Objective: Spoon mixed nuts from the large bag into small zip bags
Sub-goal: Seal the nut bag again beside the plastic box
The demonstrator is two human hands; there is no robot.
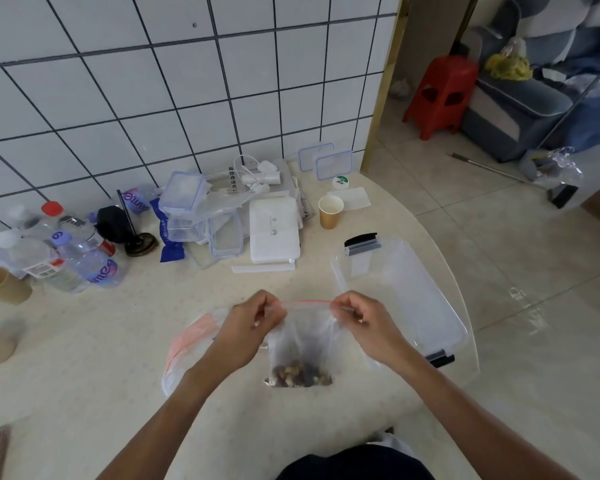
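Zip bag with nuts, left hand and right hand pinching its top

Purple bottle cap: "6". Other labels blurred, unreadable.

Bright, even daylight; wide-angle warp

Glare streaks the floor right of the hands; shadows under the hands are soft. Tile lines on the wall beyond bow; left-edge bottles look blurred.
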